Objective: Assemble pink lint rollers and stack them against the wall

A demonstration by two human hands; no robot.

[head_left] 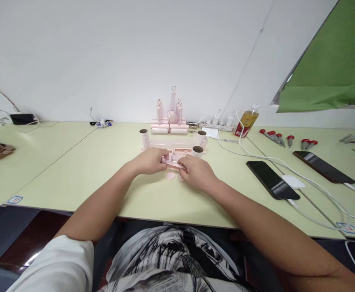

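Note:
Both hands meet around a small pale-pink plastic part (173, 159) held just above the table. My left hand (152, 160) pinches its left side and my right hand (197, 172) grips its right side; the fingers hide some of its shape. Just beyond are more pale-pink plastic pieces, partly covered by the hands. Near them stand a roll with an open brown core (144, 140) on the left and a white roll (197, 152) on the right, with another behind it. A flat pink disc (170, 175) lies between the hands, and a second disc is mostly hidden by my right hand.
Against the wall stands a pink set of rolls and upright handles (169, 128). To the right are a power strip (221, 127), a drink bottle (247, 121), red-handled tools (276, 137), two phones (271, 180) and white cables. A coiled cable (102, 123) lies at back left.

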